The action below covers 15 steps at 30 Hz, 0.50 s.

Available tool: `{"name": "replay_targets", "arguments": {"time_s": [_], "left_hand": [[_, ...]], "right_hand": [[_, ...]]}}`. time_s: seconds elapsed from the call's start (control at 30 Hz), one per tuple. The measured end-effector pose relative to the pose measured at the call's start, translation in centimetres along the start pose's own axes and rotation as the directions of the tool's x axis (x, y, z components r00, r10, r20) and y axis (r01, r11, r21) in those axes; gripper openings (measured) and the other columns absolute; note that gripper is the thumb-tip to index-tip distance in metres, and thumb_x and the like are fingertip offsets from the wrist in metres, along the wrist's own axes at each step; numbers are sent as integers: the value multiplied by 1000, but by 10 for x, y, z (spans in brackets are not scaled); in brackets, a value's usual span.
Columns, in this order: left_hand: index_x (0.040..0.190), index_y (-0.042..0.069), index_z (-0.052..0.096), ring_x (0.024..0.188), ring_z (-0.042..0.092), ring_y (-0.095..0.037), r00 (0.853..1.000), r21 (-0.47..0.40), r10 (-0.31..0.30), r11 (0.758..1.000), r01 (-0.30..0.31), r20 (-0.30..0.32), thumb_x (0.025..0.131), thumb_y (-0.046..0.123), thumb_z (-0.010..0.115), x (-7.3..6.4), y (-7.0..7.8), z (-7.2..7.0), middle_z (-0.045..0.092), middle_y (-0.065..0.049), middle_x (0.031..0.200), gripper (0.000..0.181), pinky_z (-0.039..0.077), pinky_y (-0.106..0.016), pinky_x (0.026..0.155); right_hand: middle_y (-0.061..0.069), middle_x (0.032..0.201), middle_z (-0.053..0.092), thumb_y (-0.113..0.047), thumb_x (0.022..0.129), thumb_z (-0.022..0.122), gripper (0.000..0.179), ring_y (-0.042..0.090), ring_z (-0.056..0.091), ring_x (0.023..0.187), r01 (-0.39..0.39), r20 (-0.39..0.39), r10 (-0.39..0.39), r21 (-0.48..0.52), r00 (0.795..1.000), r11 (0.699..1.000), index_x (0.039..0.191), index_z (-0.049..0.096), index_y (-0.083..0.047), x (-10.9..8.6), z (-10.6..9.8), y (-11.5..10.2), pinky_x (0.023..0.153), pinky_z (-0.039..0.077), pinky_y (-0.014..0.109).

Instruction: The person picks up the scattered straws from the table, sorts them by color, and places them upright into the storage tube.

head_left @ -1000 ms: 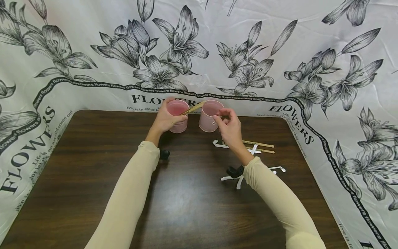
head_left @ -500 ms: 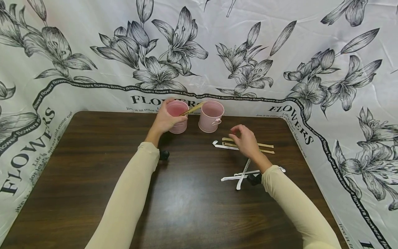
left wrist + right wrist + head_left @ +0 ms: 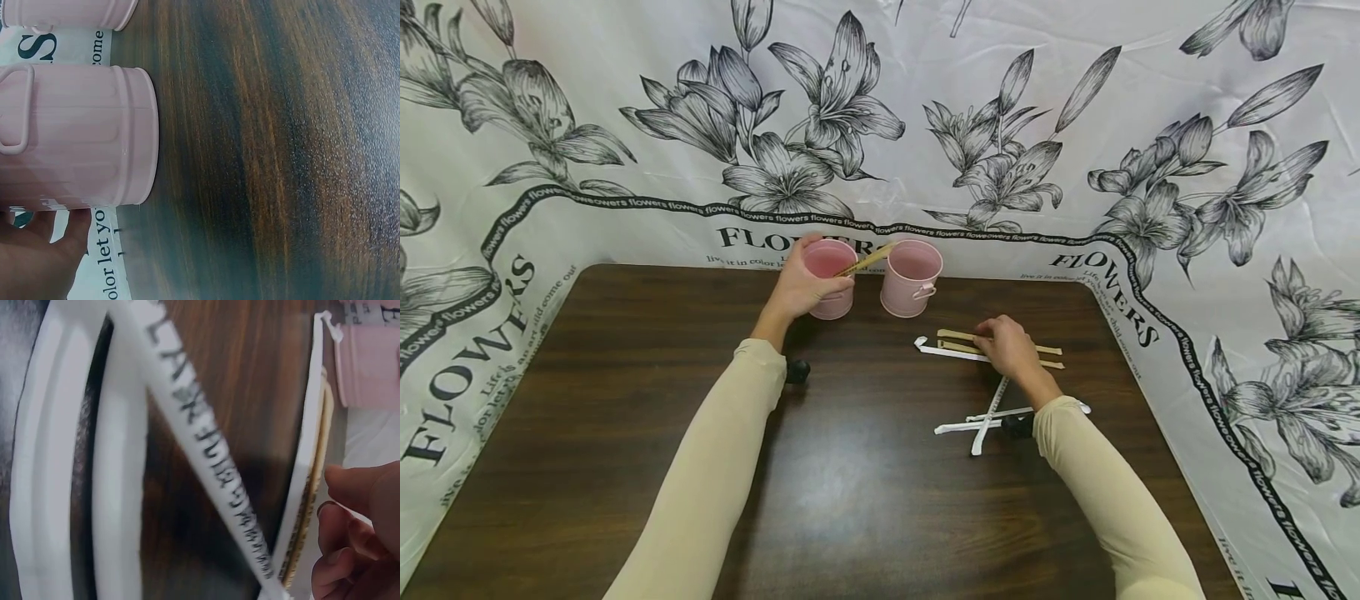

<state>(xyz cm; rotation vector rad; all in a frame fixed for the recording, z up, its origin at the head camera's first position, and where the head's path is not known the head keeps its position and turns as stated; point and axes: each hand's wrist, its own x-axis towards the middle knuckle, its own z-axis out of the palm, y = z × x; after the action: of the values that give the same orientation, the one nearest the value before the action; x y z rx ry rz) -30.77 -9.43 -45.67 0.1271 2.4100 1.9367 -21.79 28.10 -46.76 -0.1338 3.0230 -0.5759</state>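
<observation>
My left hand (image 3: 801, 287) grips the left pink bucket (image 3: 831, 307), thumb on its near side and fingers behind. A yellow paper-wrapped straw (image 3: 871, 259) leans out of it toward the second pink bucket (image 3: 902, 293), which has a small wire handle. My right hand (image 3: 1011, 350) is over two yellow wrapped straws (image 3: 1048, 364) and a white wrapped straw (image 3: 951, 353). In the right wrist view its thumb and loosely bent fingers are apart, with nothing visible between them. Its palm hides the straws' middles in the head view.
Several white wrapped straws (image 3: 981, 437) lie crossed nearer the person, partly under the right wrist. Both buckets stand at the back edge of the dark wooden table (image 3: 820, 500). A white flower-printed cloth (image 3: 925, 192) hangs behind and beside the table.
My right hand has left the second bucket's handle and moved right and down to the yellow straws. My left hand keeps its grip on the left bucket.
</observation>
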Motion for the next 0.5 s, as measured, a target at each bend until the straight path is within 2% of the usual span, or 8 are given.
{"name": "replay_targets", "arguments": {"time_s": [0.2, 0.37, 0.5], "left_hand": [[155, 19, 30, 133, 48, -29, 1000, 4, -3, 1000, 3, -3, 74, 26, 93, 0, 0, 1, 46, -13, 148, 103, 39, -48, 116], [154, 20, 31, 132, 48, -28, 1000, 12, 0, 1000, 0, -9, 73, 27, 93, 0, 1, 1, 46, -12, 147, 102, 40, -48, 116], [154, 19, 31, 132, 48, -28, 1000, 14, 1, 1000, -1, -13, 73, 25, 93, 0, 1, 2, 46, -12, 148, 103, 40, -47, 116]], "right_hand": [[17, 118, 64, -19, 98, 67, 27, 38, 67, 104, 33, 0, -33, -73, 999, 997, 120, 74, -5, 2, 6, 4, 85, 55, 56], [13, 111, 66, -18, 96, 70, 17, 38, 69, 98, 59, -50, -64, -101, 997, 993, 109, 77, -9, 4, 12, 3, 81, 56, 57], [11, 107, 66, -18, 96, 71, 11, 35, 69, 92, 77, -56, -84, -109, 995, 991, 102, 76, -11, 4, 14, 3, 77, 56, 56]]}}
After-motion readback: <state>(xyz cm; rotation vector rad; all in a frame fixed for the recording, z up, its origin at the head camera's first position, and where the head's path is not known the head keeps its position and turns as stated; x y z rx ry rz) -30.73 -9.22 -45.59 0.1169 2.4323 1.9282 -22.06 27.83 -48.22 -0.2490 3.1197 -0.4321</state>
